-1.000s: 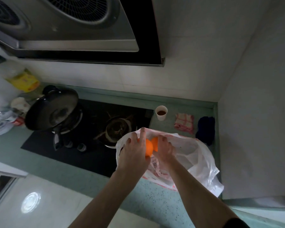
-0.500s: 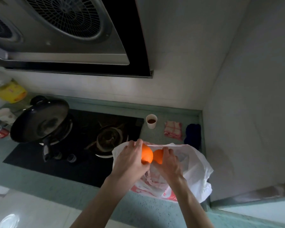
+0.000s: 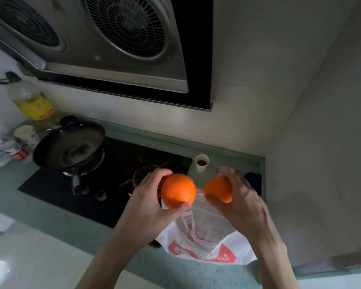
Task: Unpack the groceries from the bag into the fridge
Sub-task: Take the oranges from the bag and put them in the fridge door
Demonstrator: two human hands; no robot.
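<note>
A white plastic bag (image 3: 204,240) with red print lies on the green counter (image 3: 56,217), right of the hob. Above it my left hand (image 3: 148,203) grips one orange (image 3: 178,189), thumb under it and fingers behind. My right hand (image 3: 241,202) grips a second orange (image 3: 218,189) just to the right. The two oranges are held apart, clear of the bag. What is inside the bag is hidden. No fridge is in view.
A black wok (image 3: 71,148) sits on the black gas hob (image 3: 113,180). A paper cup (image 3: 201,163) with dark liquid, a pink cloth (image 3: 227,170) and a dark blue cloth (image 3: 253,180) lie behind the bag. An oil bottle (image 3: 30,99) stands far left. The hood (image 3: 117,44) hangs overhead; a wall (image 3: 321,163) stands at right.
Both hands have lifted out of the bag, each with an orange. The oranges were touching; now they are spread apart and higher above the bag.
</note>
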